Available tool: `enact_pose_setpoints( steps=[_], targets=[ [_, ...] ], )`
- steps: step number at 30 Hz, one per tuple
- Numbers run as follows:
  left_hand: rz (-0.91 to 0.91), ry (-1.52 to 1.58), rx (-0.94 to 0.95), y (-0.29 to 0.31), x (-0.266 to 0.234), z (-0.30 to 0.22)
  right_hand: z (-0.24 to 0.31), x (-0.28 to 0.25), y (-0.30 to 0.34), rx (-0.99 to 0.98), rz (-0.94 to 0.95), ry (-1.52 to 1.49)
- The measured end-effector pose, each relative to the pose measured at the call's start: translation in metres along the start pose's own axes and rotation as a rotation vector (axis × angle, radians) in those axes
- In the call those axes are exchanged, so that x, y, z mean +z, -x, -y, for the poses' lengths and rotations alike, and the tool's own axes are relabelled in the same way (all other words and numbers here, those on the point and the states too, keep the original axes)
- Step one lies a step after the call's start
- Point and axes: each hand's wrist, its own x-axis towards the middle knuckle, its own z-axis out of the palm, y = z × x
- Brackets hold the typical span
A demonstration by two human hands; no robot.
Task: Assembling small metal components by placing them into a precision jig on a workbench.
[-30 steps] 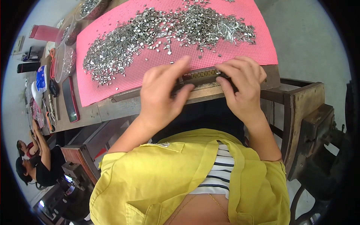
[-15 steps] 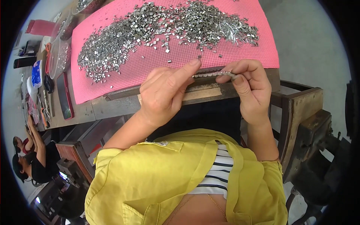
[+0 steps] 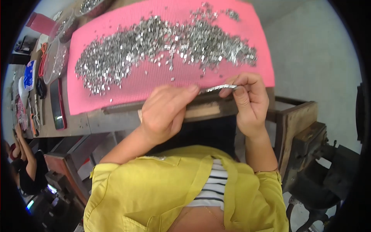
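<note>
Strip of small metal links [image 3: 218, 88] stands in the air between the two hands, above the near edge of the pink mat [image 3: 89, 103]. The right hand [image 3: 252, 102] is closed at the fingertips, and its thumb and fingers pinch the right end of the strip. The left hand [image 3: 164, 112] is half curled, with its forefinger at the other end; whether it truly grips there I cannot tell, because the fingers hide it. As far as I can judge, this one length is already joined in a row, as its links follow one another without an open gap that I can see. Whether it is complete, I cannot say. What is left seems much: a wide heap of loose metal pieces [image 3: 112, 54] lies across the mat, not joined into any row that I can make out. More pieces lie in a bowl [image 3: 80, 14] at the far left, on the table [image 3: 101, 124].
</note>
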Motion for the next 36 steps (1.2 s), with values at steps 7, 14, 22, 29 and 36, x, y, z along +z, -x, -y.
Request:
enact_pose_setpoints(
  steps=[7, 14, 22, 29, 36],
  targets=[
    [0.063, -0.007, -0.047, -0.001, -0.007, -0.008, 0.015, -0.031, -0.109, -0.147, -0.196, 0.309],
    [0.084, 0.027, -0.065, 0.000, -0.010, -0.009, 0.038, -0.059, -0.210, -0.214, -0.394, 0.602],
    [0.163, 0.007, -0.078, -0.004, -0.018, -0.009, 0.021, -0.054, -0.178, -0.101, -0.189, 0.645],
    [0.903, 1.711, -0.228, -0.036, -0.047, -0.069, 0.018, -0.103, -0.138, 0.018, -0.069, 0.813],
    [1.096, 1.538, -0.096, -0.029, -0.014, -0.119, 0.039, -0.097, -0.108, -0.017, 0.104, 0.934]
  ],
)
